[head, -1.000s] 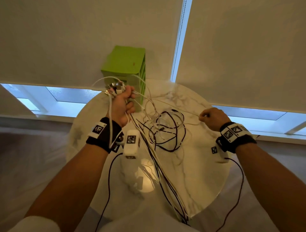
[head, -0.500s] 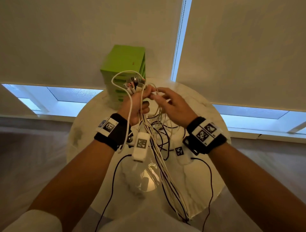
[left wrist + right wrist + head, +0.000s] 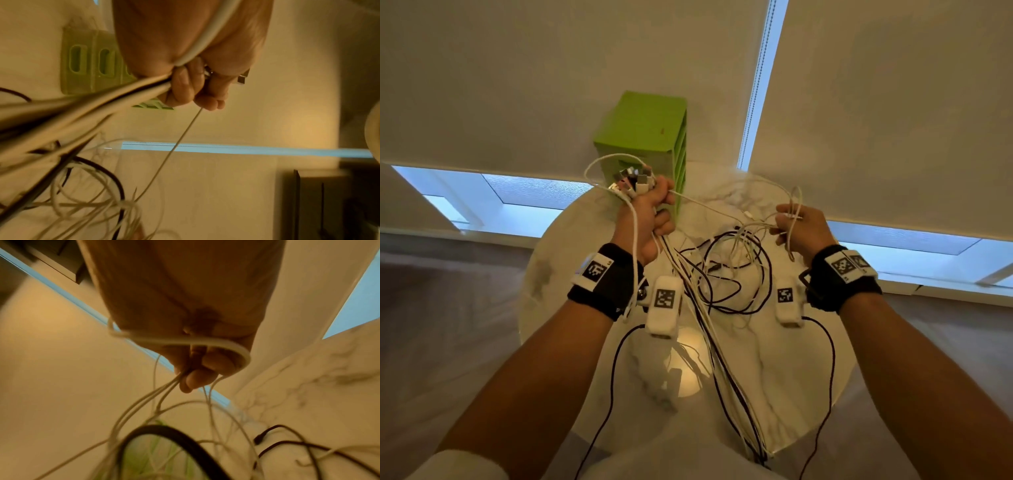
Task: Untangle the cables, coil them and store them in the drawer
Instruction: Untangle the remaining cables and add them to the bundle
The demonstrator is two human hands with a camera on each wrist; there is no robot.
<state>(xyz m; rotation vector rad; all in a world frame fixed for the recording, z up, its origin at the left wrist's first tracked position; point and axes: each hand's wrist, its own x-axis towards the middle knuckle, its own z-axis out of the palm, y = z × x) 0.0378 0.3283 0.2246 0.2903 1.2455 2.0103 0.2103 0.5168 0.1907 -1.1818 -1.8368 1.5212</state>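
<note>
A tangle of white and black cables lies on the round marble table and trails off its near edge. My left hand is raised in a fist around a bunch of cable ends, their plugs sticking out above it. In the left wrist view the left hand squeezes the bundle. My right hand holds thin white cables, pulled out to the right; the right wrist view shows the right hand pinching several strands with a loop round the fingers. The green drawer unit stands behind the left hand.
The drawer unit sits at the table's far edge against a wall with drawn blinds. A black cable end lies loose on the marble. Thin black leads run from the wrist cameras back along both forearms. The floor surrounds the small table.
The hands, together half a second ago, have moved apart. My right hand has drawn white strands off to the right, stretching one cable taut from the left fist, which has shifted slightly left.
</note>
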